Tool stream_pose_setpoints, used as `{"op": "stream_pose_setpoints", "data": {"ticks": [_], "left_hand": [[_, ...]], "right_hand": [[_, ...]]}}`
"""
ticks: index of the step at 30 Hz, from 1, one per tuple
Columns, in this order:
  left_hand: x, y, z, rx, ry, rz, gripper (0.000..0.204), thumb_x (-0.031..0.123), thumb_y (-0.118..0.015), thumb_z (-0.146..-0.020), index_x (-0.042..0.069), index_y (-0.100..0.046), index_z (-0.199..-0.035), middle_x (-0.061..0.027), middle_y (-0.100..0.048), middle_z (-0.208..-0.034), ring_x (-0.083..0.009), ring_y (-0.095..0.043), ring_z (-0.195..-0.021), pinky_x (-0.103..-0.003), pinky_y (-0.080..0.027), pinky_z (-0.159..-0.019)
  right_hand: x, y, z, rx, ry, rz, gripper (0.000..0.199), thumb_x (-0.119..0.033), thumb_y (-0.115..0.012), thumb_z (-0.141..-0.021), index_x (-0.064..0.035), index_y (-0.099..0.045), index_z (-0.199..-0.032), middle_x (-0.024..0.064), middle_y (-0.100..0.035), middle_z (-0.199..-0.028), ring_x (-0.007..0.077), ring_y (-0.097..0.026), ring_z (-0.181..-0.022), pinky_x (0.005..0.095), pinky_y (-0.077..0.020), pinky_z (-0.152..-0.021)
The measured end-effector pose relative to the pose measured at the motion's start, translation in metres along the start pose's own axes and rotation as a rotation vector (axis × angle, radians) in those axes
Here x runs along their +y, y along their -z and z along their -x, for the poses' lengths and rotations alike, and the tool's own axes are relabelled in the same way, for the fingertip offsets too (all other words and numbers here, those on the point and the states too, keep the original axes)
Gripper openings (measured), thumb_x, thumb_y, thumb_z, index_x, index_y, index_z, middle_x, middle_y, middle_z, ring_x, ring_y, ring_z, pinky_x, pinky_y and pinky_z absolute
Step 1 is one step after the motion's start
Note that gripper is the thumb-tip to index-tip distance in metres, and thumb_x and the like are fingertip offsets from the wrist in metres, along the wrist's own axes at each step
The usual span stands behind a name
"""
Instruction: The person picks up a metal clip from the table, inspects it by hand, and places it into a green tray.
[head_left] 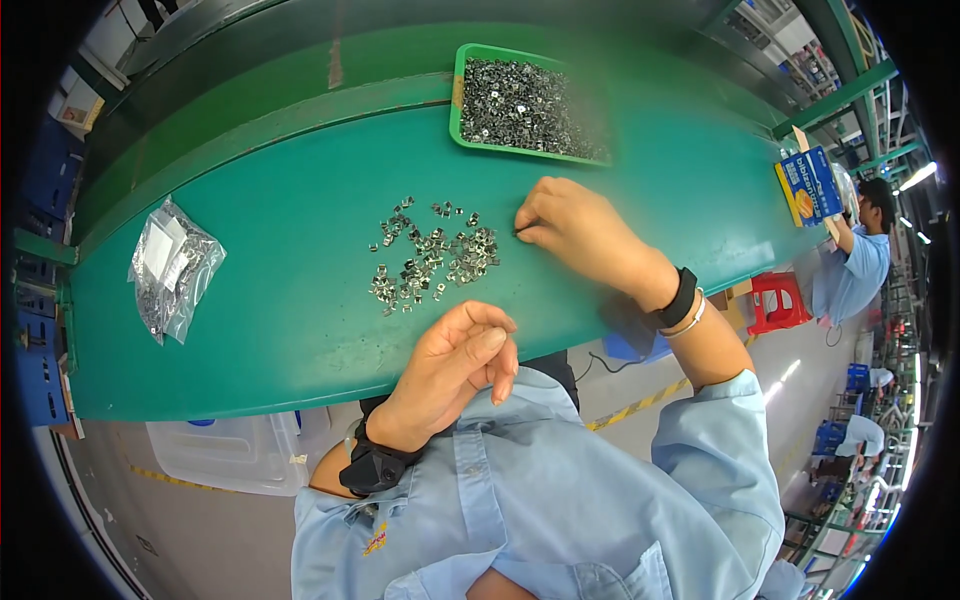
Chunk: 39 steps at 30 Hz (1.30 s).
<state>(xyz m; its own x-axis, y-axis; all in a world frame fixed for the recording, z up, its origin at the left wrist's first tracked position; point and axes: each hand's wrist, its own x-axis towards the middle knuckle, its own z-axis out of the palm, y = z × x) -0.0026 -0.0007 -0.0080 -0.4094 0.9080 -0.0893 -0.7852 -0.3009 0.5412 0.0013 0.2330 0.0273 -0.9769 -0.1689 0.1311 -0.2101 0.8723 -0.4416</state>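
Note:
A loose pile of small shiny bent metal clips (425, 255) lies spread on the green table in front of me. To the right of the pile, my right hand (585, 232) is closed in a pinch just above the tabletop, a small dark piece (517, 233) showing at its fingertips. My left hand (452, 372) hovers near the table's front edge, below the pile. Its fingers are curled, with thumb and forefinger close together; whatever they may hold is hidden. Farther back stands a green tray (456, 100) full of similar small metal parts, its right side blurred.
On the left of the green table (290, 330) lies a clear plastic bag (175, 270) of metal parts with a white label. A blue and yellow box (808, 187) sits at the far right, beside a person in a light blue shirt (855, 275). A red stool (775, 303) stands below.

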Motion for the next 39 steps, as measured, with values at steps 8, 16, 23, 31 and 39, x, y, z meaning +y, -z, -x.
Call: {"op": "stream_pose_setpoints", "data": {"ticks": [8, 16, 23, 31, 39], "left_hand": [[0.0, -0.018, -0.009, 0.173, -0.057, -0.122, 0.016, 0.018, -0.047, -0.096, 0.004, -0.049, -0.104, -0.0085, -0.059, -0.08, -0.0141, -0.055, -0.056, -0.026, -0.045, -0.05], [-0.007, -0.02, -0.005, 0.165, -0.095, -0.22, 0.02, 0.018, -0.049, -0.096, 0.001, -0.05, -0.104, -0.008, -0.058, -0.082, -0.0125, -0.055, -0.06, -0.026, -0.044, -0.052], [-0.01, -0.02, -0.001, 0.14, -0.089, -0.132, 0.019, 0.018, -0.05, -0.095, 0.0, -0.053, -0.101, -0.0082, -0.06, -0.082, -0.013, -0.055, -0.06, -0.026, -0.044, -0.052], [-0.01, -0.025, -0.002, 0.139, -0.113, -0.111, 0.019, 0.019, -0.052, -0.094, 0.0, -0.053, -0.1, -0.0085, -0.06, -0.082, -0.0135, -0.056, -0.061, -0.026, -0.044, -0.053], [-0.012, -0.02, -0.004, 0.123, -0.084, -0.113, 0.017, 0.018, -0.054, -0.093, 0.002, -0.052, -0.096, -0.0085, -0.061, -0.082, -0.0136, -0.056, -0.06, -0.026, -0.044, -0.053]], "right_hand": [[-0.044, 0.015, 0.032, 0.167, 0.162, -0.124, 0.017, -0.006, -0.07, -0.072, -0.0058, -0.06, -0.086, 0.0069, -0.058, -0.084, 0.0261, -0.057, -0.078, 0.0354, -0.0463, -0.068], [-0.065, 0.009, 0.052, 0.212, 0.231, -0.116, 0.02, -0.003, -0.071, -0.071, -0.0055, -0.061, -0.088, 0.0074, -0.058, -0.085, 0.0251, -0.058, -0.077, 0.0348, -0.0467, -0.066], [-0.066, -0.016, 0.064, 0.39, 0.159, -0.372, 0.021, 0.0, -0.072, -0.071, -0.0052, -0.061, -0.088, 0.007, -0.059, -0.085, 0.0232, -0.059, -0.076, 0.0322, -0.0475, -0.064], [-0.064, -0.028, 0.07, 0.474, 0.134, -0.397, 0.02, 0.001, -0.071, -0.071, -0.0049, -0.061, -0.088, 0.0069, -0.06, -0.083, 0.0222, -0.058, -0.076, 0.0307, -0.0474, -0.063], [-0.066, -0.036, 0.072, 0.513, 0.119, -0.455, 0.022, 0.001, -0.071, -0.071, -0.005, -0.062, -0.09, 0.0063, -0.06, -0.083, 0.0214, -0.058, -0.075, 0.0306, -0.0471, -0.064]]}}
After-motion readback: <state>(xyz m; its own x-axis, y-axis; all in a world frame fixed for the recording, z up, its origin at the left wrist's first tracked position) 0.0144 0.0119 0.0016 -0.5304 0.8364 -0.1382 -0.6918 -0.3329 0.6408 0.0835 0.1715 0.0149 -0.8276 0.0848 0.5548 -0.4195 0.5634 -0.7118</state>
